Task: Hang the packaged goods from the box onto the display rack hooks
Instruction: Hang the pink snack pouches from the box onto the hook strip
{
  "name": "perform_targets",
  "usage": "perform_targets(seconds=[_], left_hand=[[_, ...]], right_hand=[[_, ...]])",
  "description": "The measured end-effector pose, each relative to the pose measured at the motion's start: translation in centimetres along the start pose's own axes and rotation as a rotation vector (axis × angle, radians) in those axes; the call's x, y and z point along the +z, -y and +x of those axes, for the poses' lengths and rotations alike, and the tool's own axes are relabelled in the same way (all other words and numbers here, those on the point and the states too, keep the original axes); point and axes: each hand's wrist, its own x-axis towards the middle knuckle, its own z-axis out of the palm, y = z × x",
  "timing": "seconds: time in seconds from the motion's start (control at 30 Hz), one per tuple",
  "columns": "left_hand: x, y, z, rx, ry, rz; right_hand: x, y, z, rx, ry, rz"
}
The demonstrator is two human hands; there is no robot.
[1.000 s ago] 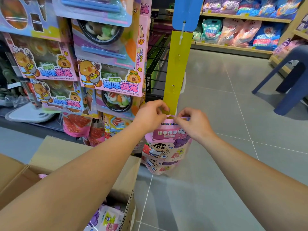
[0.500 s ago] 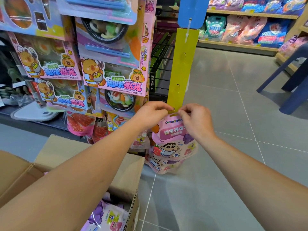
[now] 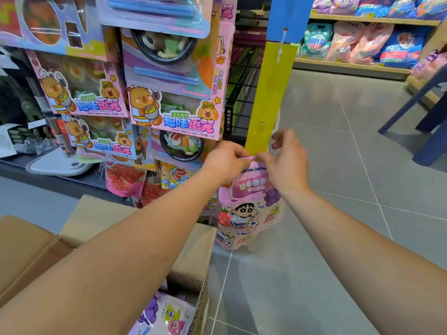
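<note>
Fingers (image 3: 242, 158) of the left hand (image 3: 226, 163) and the right hand (image 3: 281, 163) pinch the top edge of the pink bag (image 3: 250, 201), held against the foot of the yellow strip (image 3: 267, 100); the right hand's upper fingers are spread loose. If the bag's hole misses the hook, the bag could drop. The box (image 3: 79, 221) crowds the left; open floor (image 3: 338, 213) lies right.

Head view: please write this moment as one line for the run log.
left hand: pinches pink cartoon snack pouch top | right hand: pinches same top | place: bottom of yellow hanging strip | open cardboard box: more pouches
</note>
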Motion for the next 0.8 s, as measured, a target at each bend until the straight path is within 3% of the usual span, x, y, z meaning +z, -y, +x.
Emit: perform_targets(seconds=[0.13,0.53,0.7,0.8], left_hand=[[-0.1,0.3,-0.1,-0.042,-0.018,0.038],[-0.1,-0.1,0.3,-0.317,0.07,-0.059],[0.1,0.0,0.3,-0.297,0.09,0.072],[0.8,0.8,-0.4,-0.189,-0.004,0.145]], right_hand=[[0.2,0.1,1.0,0.022,0.136,-0.126],[-0.2,0.1,0.9,-0.017,0.273,-0.129],[-0.7,-0.4,0.8,-0.029,0.327,-0.136],[-0.8,-1.3,0.1,-0.02,0.332,-0.149]])
